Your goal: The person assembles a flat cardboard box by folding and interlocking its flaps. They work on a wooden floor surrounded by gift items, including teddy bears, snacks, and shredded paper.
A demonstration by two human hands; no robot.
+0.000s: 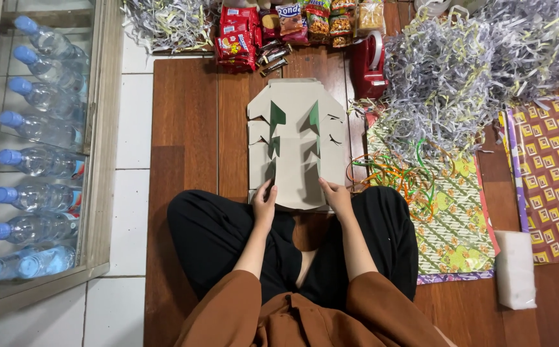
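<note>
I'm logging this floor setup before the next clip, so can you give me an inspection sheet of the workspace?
Surface: wooden floor, white tiles along its left.
Job's things: flat grey cardboard box blank with green cut flaps, lying in front of the crossed legs.
Clutter: shredded paper heap, snack packets, red tape dispenser, patterned wrapping paper, curled ribbons, white block.
Grippers: left hand and right hand press the blank's near edge.
Cables: nothing seen.
Surroundings: glass cabinet holding water bottles, at left.
</note>
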